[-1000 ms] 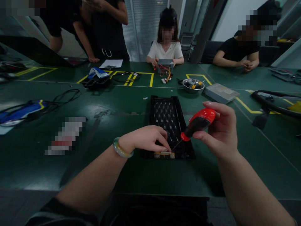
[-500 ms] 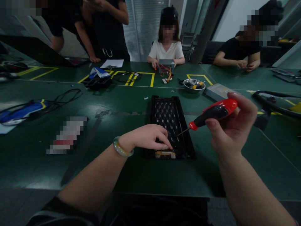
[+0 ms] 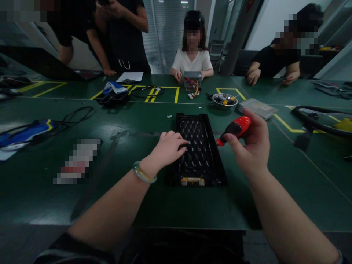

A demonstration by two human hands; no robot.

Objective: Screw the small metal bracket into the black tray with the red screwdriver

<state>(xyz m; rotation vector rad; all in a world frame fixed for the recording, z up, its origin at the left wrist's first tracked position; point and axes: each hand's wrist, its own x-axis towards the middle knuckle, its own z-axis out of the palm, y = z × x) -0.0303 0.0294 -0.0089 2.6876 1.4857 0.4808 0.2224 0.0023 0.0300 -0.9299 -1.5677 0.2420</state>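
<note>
A black rectangular panel [image 3: 217, 165] with a honeycomb-like inner surface lies lengthwise before me. A small tan circuit board with connectors [image 3: 192, 181] sits at its near end. My left hand [image 3: 169, 146] is over the panel's left side, its thumb and index finger curled towards each other in a pinch. Anything between those fingertips is too small or dark to make out. On the other side, my right hand [image 3: 253, 143] grips a red and black screwdriver [image 3: 233, 130] by its handle. The screwdriver points down-left at the panel's right side; its thin tip is hard to see.
Beyond the panel stand a metal bowl [image 3: 233, 106] of tools and a flat grey metal box [image 3: 258, 108]. Black cables and a blue pouch [image 3: 26, 134] lie left. Across the green table [image 3: 132, 113], a person handles a grey box with coloured wires [image 3: 194, 85]; other people are nearby.
My left hand has moved from the panel's near end up to its left side. My right hand has brought the screwdriver left, closer to the panel.
</note>
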